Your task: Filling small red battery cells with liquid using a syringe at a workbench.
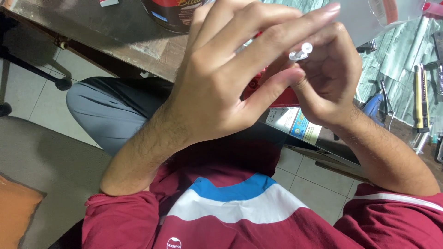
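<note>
1. A small white plastic piece (301, 51) sits pinched at the fingertips of the right hand (325, 78), held up close to the camera above the desk (115, 41).
2. The left hand (226, 78) covers the right from the front, fingers stretched across, thumb touching the right thumb.
3. A red object (277, 97) shows between the palms (mostly hidden; which hand grips it is unclear).
4. Both forearms rise from maroon sleeves.
</note>
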